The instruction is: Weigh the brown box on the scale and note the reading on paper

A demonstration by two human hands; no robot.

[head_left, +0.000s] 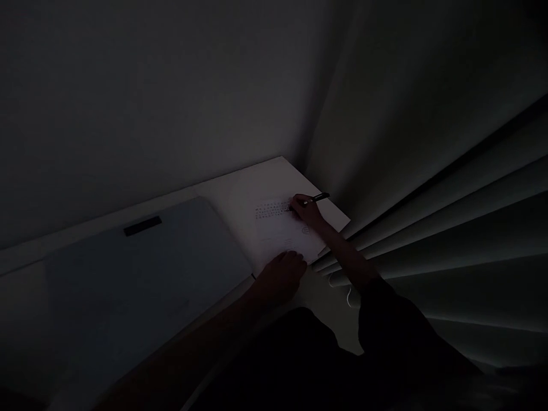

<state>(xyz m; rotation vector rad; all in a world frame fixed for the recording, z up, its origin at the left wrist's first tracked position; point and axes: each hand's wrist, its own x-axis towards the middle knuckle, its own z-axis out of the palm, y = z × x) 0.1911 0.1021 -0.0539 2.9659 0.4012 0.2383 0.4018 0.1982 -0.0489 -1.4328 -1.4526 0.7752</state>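
Observation:
The scene is very dark. A white sheet of paper (282, 228) with a few lines of writing lies at the far corner of a white desk (205, 197). My right hand (306, 210) is closed around a dark pen (319, 197), its tip on the written lines. My left hand (280, 277) rests on the near edge of the paper, fingers curled down; whether it holds anything is hidden.
A large pale blue pad or board (141, 285) covers the left of the desk, with a small black bar-shaped object (142, 226) near its far edge. A wall stands behind the desk. Pleated curtains (449, 228) hang at the right.

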